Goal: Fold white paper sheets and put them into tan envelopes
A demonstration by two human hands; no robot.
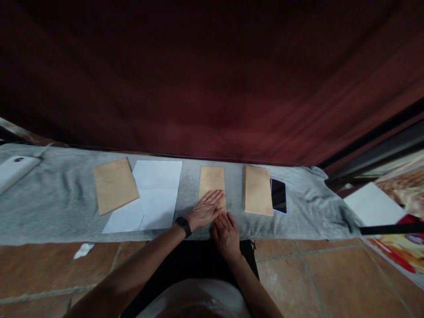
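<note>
A brown paper envelope [212, 177] lies upright in front of me on the grey cloth, with faint red print near its top right corner. My left hand [207, 208], with a dark watch on the wrist, rests flat across its lower half, fingers stretched out. Close beside it, my right hand [226, 234] lies at the envelope's lower end, its fingers extended and touching the paper. Both hands hide the bottom of the envelope. To the right sits a stack of brown envelopes [258, 191]. On the left, another brown envelope [115, 186] overlaps white paper sheets [159, 194].
A phone [278, 195] lies partly under the right stack. At the far left is a white device [16, 170] with a cable. The grey cloth [66, 190] covers a narrow surface against a dark red curtain [212, 88]. White paper [374, 205] lies at the far right.
</note>
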